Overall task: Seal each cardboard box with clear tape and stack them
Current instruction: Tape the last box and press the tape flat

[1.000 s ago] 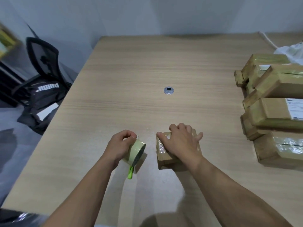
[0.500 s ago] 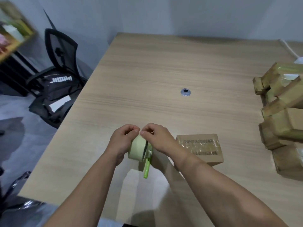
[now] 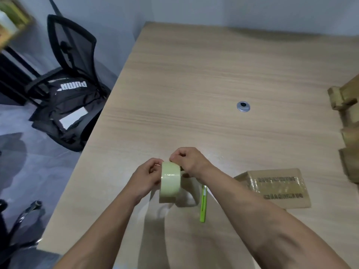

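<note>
A pale yellowish roll of clear tape [image 3: 170, 183] stands on edge above the near part of the wooden table [image 3: 204, 74]. My left hand [image 3: 145, 177] holds the roll from its left side. My right hand [image 3: 189, 162] pinches at the roll's top edge, fingers curled. A green utility knife [image 3: 203, 204] hangs down just right of the roll; what holds it is hidden. A small cardboard box [image 3: 275, 188] with printed tape lies flat on the table to the right, apart from both hands.
Several taped cardboard boxes [image 3: 347, 133] are piled at the table's right edge. A metal cable grommet [image 3: 243, 106] sits mid-table. Left of the table stands a black office chair [image 3: 68, 78] with a black bag [image 3: 66, 105] on it.
My right hand left the small box and came over to the tape roll, pinching its top edge. The view swung left, so the box pile slid toward the right edge.
</note>
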The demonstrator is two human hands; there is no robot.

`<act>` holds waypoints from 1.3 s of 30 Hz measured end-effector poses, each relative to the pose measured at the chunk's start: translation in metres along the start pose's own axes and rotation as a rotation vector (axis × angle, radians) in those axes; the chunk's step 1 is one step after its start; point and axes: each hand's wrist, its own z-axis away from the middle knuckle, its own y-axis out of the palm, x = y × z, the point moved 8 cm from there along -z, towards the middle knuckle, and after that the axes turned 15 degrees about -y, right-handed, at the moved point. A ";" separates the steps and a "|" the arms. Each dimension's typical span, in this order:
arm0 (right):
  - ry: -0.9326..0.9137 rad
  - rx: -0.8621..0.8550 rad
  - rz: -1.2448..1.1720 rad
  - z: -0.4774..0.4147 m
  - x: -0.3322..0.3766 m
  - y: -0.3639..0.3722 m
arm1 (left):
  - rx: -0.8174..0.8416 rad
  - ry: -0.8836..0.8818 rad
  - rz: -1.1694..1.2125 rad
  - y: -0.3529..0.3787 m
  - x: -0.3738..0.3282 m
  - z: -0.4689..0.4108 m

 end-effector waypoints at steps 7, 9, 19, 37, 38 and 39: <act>0.055 0.014 0.202 -0.029 -0.009 0.005 | 0.040 -0.014 -0.168 -0.008 0.012 -0.029; 0.055 0.008 0.269 -0.039 -0.012 0.004 | 0.079 -0.011 -0.200 -0.010 0.015 -0.039; 0.129 -0.055 0.374 -0.079 -0.026 0.015 | 0.160 -0.233 -0.062 -0.011 0.044 -0.045; 0.109 0.007 0.552 -0.101 -0.043 0.033 | 0.242 -0.506 -0.239 -0.019 0.064 -0.042; 0.107 0.011 0.571 -0.101 -0.044 0.034 | 0.241 -0.511 -0.240 -0.019 0.062 -0.042; 0.111 0.019 0.593 -0.101 -0.043 0.034 | 0.241 -0.518 -0.242 -0.019 0.061 -0.043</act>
